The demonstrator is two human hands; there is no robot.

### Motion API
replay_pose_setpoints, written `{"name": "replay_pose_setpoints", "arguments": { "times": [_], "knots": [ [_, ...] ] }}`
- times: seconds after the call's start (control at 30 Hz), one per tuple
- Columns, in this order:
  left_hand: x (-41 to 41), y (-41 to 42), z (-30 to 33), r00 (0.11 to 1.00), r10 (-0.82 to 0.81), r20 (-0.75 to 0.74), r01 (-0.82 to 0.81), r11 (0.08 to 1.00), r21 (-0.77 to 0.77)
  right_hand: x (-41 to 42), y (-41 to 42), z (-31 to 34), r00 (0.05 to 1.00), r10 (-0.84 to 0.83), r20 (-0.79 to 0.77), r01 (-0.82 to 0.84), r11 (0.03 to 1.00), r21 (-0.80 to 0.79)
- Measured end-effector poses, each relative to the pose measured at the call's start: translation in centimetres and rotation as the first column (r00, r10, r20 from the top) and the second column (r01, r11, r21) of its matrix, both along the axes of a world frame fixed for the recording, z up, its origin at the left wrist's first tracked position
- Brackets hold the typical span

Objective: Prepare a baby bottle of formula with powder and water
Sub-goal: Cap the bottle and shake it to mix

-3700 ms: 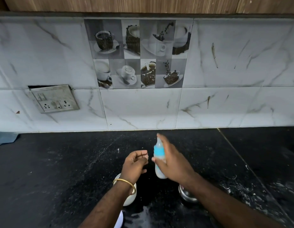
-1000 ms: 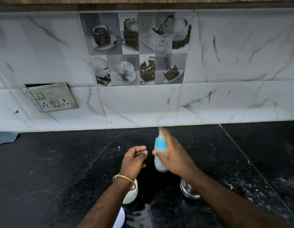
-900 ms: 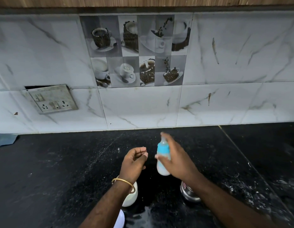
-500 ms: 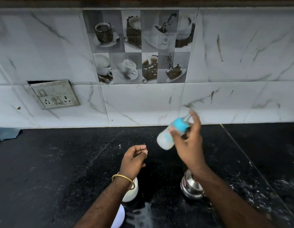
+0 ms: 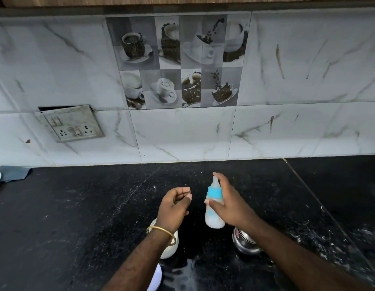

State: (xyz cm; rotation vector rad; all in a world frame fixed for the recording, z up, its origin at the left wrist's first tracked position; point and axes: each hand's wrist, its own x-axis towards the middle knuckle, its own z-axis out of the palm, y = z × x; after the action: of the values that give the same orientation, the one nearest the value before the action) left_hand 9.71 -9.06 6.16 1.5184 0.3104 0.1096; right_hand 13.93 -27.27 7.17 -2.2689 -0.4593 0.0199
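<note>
A: Holding the baby bottle (image 5: 214,204) upright above the surface (image 5: 77,217), toward its front edge. Right hand (image 5: 230,204) fingers wrapping the body, index tip capping the teat; left hand (image 5: 174,206) loosely curled, gripping nothing.

B: Handling?

A: Judging it light, rigid plastic, possibly slick from the milky liquid inside. Gripping best at the mid-body below the blue collar (image 5: 214,192), sparing the soft teat.
</note>
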Motion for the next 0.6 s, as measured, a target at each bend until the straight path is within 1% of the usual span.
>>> {"name": "replay_pose_setpoints", "arguments": {
  "times": [0.03, 0.07, 0.1, 0.13, 0.17, 0.2, 0.23, 0.27, 0.3, 0.33, 0.37, 0.4, 0.43, 0.47, 0.5, 0.53, 0.57, 0.6],
  "knots": [
    [0.0, 0.0, 0.0, 1.000, -0.002, 0.007, 0.002, 1.000, 0.001, 0.0, -0.1, 0.2, 1.000, -0.006, 0.008, 0.006, 0.998, 0.065],
    [0.0, 0.1, 0.1, 1.000, -0.001, 0.011, 0.001, 1.000, -0.001, 0.4, -0.4, 0.7, 0.996, -0.075, 0.051, 0.063, 0.976, 0.210],
    [0.0, 0.2, 0.1, 1.000, 0.004, 0.008, -0.004, 1.000, -0.003, 0.8, -0.7, 1.5, 0.978, -0.188, 0.095, 0.134, 0.904, 0.407],
    [0.0, 0.2, 0.0, 1.000, 0.012, 0.001, -0.012, 1.000, -0.006, 1.0, -0.8, 2.6, 0.943, -0.309, 0.128, 0.187, 0.804, 0.564],
    [-0.1, 0.3, 0.0, 1.000, 0.018, -0.003, -0.018, 1.000, -0.008, 0.9, -0.7, 3.2, 0.903, -0.395, 0.170, 0.207, 0.745, 0.634],
    [-0.2, 0.3, 0.0, 1.000, 0.019, -0.005, -0.019, 1.000, -0.008, 0.8, -0.6, 3.1, 0.880, -0.423, 0.216, 0.220, 0.765, 0.605],
    [-0.2, 0.3, 0.1, 1.000, 0.017, -0.005, -0.017, 1.000, -0.009, 0.7, -0.4, 2.5, 0.897, -0.367, 0.245, 0.218, 0.851, 0.479],
    [-0.3, 0.2, 0.1, 1.000, 0.016, 0.000, -0.016, 1.000, -0.009, 0.3, -0.1, 1.6, 0.948, -0.245, 0.202, 0.179, 0.938, 0.296],
    [-0.3, 0.2, 0.1, 1.000, 0.016, 0.007, -0.016, 1.000, -0.011, 0.0, 0.0, 0.8, 0.984, -0.139, 0.110, 0.122, 0.981, 0.148],
    [-0.3, 0.2, 0.1, 1.000, 0.015, 0.011, -0.015, 1.000, -0.014, -0.2, 0.0, 0.7, 0.993, -0.099, 0.059, 0.091, 0.988, 0.121],
    [-0.3, 0.2, 0.2, 1.000, 0.013, 0.014, -0.013, 1.000, -0.020, -0.1, 0.1, 1.2, 0.988, -0.125, 0.093, 0.103, 0.972, 0.213],
    [-0.3, 0.2, 0.2, 1.000, 0.012, 0.014, -0.012, 1.000, -0.027, 0.4, -0.1, 2.0, 0.968, -0.212, 0.132, 0.150, 0.917, 0.370],
    [-0.2, 0.3, 0.2, 1.000, 0.013, 0.009, -0.013, 0.999, -0.030, 0.7, -0.1, 3.0, 0.931, -0.330, 0.155, 0.194, 0.808, 0.557],
    [-0.2, 0.3, 0.1, 1.000, 0.014, 0.004, -0.014, 0.999, -0.033, 0.8, -0.1, 3.9, 0.892, -0.428, 0.142, 0.221, 0.689, 0.690],
    [-0.2, 0.4, 0.1, 1.000, 0.015, 0.000, -0.015, 0.999, -0.034, 0.9, -0.1, 4.1, 0.869, -0.475, 0.141, 0.228, 0.636, 0.737],
    [-0.2, 0.3, 0.1, 1.000, 0.014, -0.006, -0.014, 0.999, -0.034, 0.8, 0.0, 3.8, 0.873, -0.463, 0.152, 0.242, 0.683, 0.689],
    [-0.2, 0.3, 0.2, 1.000, 0.012, -0.011, -0.012, 0.999, -0.032, 0.8, 0.1, 2.7, 0.911, -0.383, 0.156, 0.249, 0.809, 0.532],
    [-0.2, 0.2, 0.3, 1.000, 0.007, -0.010, -0.007, 0.999, -0.032, 0.4, 0.2, 1.4, 0.959, -0.259, 0.111, 0.212, 0.923, 0.321]
  ]
}}
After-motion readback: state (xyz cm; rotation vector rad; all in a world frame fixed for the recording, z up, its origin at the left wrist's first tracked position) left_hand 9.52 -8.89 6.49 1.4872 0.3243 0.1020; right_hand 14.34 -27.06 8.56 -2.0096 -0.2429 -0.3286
